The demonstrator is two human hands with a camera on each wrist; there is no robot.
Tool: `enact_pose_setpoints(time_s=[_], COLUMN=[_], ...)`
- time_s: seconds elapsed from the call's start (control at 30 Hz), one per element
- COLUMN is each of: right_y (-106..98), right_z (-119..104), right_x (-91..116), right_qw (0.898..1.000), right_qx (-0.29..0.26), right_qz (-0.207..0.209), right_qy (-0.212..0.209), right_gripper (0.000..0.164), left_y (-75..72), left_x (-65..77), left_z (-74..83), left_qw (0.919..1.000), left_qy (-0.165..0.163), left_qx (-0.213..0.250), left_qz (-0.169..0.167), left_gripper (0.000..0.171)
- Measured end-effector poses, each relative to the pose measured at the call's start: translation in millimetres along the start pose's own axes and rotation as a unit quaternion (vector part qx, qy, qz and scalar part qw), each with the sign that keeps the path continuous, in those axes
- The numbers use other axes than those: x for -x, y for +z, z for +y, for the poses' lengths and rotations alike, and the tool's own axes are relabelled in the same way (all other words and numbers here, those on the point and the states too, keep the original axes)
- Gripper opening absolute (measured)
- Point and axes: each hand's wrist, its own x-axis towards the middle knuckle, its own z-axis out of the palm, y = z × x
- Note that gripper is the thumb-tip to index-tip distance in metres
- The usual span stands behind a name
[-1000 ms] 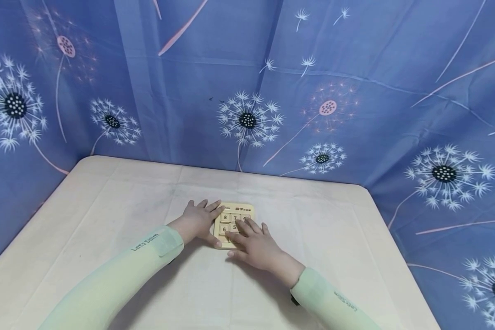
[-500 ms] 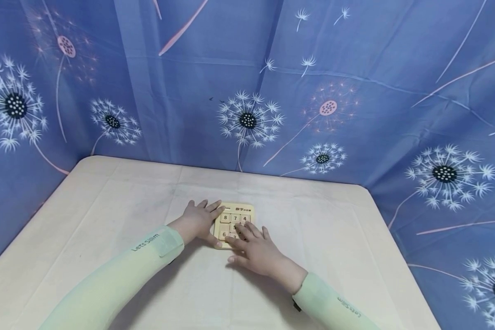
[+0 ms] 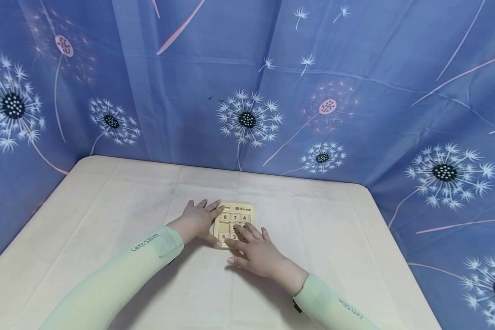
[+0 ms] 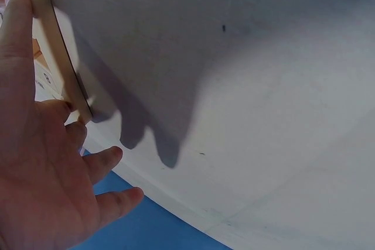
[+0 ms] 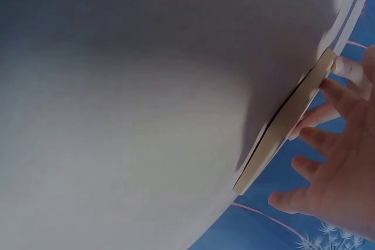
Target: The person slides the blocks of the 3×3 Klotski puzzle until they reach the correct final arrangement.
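A cream number sliding puzzle (image 3: 231, 204) lies flat on the table with printed number tiles in its frame. The tiles 8, 7 and 4 form its top row; the 6 tile (image 3: 223, 236) sits at the lower left, below a vacant slot. My left hand (image 3: 195, 222) rests along the left edge, fingers spread, thumb near the lower corner. Over the lower right tiles my right hand (image 3: 257, 254) extends its fingers and hides some of them. In the left wrist view the thumb lies on the frame's rim (image 4: 61, 62). The right wrist view shows the puzzle's side (image 5: 284, 121) beside the fingers.
The pale cloth-covered table (image 3: 119, 201) spreads around the puzzle on all sides. A blue curtain (image 3: 181, 105) with dandelion prints hangs behind the table and along its left and right sides.
The 6 tile has slid down from the middle row to the bottom row, leaving a vacant slot above it. My right hand has shifted slightly toward me; the left hand has stayed put.
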Motion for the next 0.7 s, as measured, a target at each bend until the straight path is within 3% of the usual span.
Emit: enact_pose_setpoints(time_s=[0.47,0.7], right_y=[0,-8], right_z=[7,14], right_x=[0,-10], right_qw=[1.0,1.0], right_qx=[0.005,0.0], right_qz=[-0.006,0.013], right_qy=[-0.016,-0.016], right_gripper=[0.056,0.058], left_y=[0.4,-0.6], left_x=[0.3,0.9], left_z=[0.0,-1.1], left_qw=[1.0,1.0], left_qy=[0.0,0.003], left_qx=[-0.002,0.002], left_qz=[-0.006,-0.008], left_gripper=[0.117,0.117])
